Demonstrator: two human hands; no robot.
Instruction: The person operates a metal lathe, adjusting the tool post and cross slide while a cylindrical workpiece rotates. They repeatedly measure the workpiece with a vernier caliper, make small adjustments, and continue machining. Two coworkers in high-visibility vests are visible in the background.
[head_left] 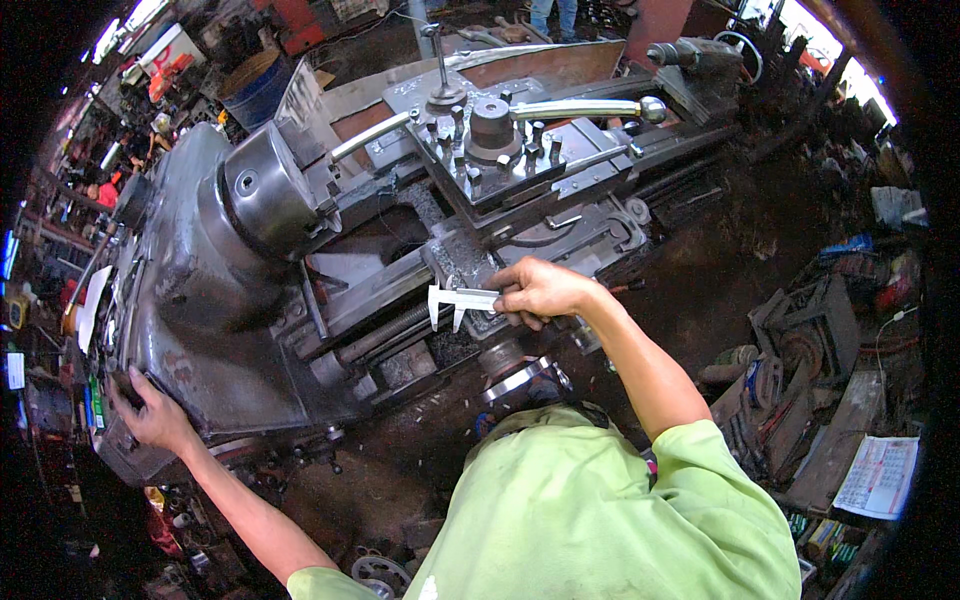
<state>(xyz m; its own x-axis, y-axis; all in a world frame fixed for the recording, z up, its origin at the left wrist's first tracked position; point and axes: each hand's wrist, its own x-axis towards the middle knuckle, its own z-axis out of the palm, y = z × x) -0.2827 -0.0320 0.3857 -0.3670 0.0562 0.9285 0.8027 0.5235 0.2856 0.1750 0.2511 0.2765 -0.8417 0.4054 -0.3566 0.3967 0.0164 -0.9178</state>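
Right hand grips caliper over lathe; left hand flat, open on headstock. Risk: bumped control, chuck spins.

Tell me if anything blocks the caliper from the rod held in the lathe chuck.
Nothing visible does. The right hand holds the caliper over the lathe bed; the rod juts from the chuck above it, open space between.

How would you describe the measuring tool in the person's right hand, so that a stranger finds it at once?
Start from the large grey metal lathe that fills the middle of the picture, and go to its carriage in front of the tool post. There the right hand holds a slim silver steel caliper. Unlike the dark, oily parts around it, it is bright, with two pointed jaws hanging down.
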